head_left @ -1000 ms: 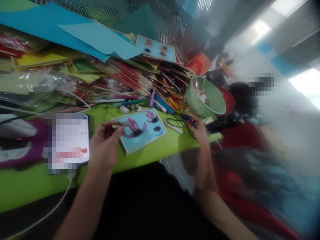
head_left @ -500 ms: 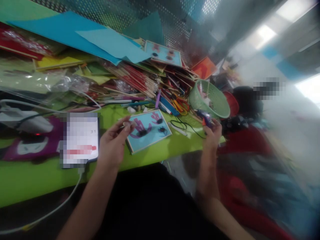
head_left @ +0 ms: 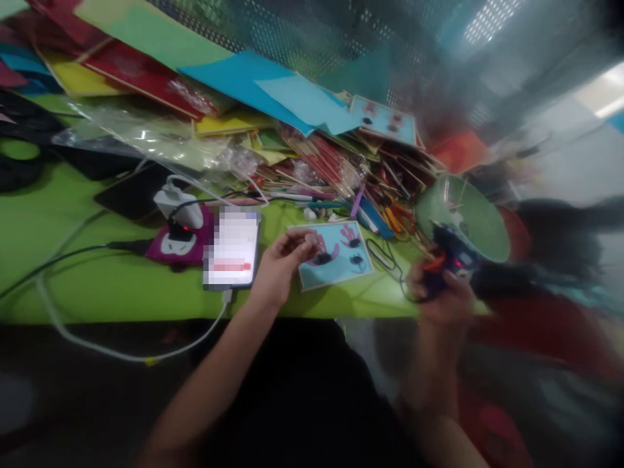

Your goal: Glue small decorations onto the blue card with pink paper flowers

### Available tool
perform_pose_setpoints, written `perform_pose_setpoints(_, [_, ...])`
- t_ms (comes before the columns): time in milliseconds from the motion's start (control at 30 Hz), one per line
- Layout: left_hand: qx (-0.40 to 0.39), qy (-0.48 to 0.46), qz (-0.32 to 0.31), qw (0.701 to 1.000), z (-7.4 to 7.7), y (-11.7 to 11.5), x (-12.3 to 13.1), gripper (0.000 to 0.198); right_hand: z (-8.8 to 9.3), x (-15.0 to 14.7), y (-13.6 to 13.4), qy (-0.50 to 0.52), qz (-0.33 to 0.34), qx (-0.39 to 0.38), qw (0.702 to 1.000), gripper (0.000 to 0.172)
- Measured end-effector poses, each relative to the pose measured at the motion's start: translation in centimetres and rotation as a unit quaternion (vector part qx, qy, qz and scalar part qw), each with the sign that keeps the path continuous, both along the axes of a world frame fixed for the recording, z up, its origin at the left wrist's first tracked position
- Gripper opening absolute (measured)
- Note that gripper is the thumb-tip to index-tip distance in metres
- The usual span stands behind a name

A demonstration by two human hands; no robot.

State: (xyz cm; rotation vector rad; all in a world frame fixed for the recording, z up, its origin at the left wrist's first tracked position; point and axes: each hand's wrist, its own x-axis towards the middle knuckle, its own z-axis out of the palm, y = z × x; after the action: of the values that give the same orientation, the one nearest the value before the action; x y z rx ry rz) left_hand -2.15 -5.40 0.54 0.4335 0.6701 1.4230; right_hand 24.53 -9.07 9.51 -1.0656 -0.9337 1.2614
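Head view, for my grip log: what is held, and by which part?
Right hand: a dark blue and orange tool, by its lower part. Left hand: a small pale piece, part unclear.

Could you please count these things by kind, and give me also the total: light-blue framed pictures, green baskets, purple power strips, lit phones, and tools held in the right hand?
Near light-blue framed picture and far light-blue framed picture: 2
Green basket: 1
Purple power strip: 1
Lit phone: 1
Tool in right hand: 1
Total: 6
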Motion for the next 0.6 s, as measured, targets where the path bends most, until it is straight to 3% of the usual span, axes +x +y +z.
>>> perform_pose_setpoints(233, [-0.009, -0.019, -0.021, 1.000, -0.1, 0.0, -0.1, 0.029, -1.0, -3.6, 1.7, -0.118, 0.080, -0.032, 0.989, 0.032])
perform_pose_setpoints(400, [-0.009, -0.024, -0.025, 0.999, -0.2, 0.0, -0.1, 0.031, -1.9, -4.4, 2.0, -0.167, 0.135, -0.042, 0.976, 0.028])
perform_pose_setpoints(600, [0.010, -0.014, -0.029, 0.999, -0.4, -0.1, 0.0, 0.029, -1.5, -5.3, 2.2, -0.247, 0.197, -0.007, 0.949, 0.025])
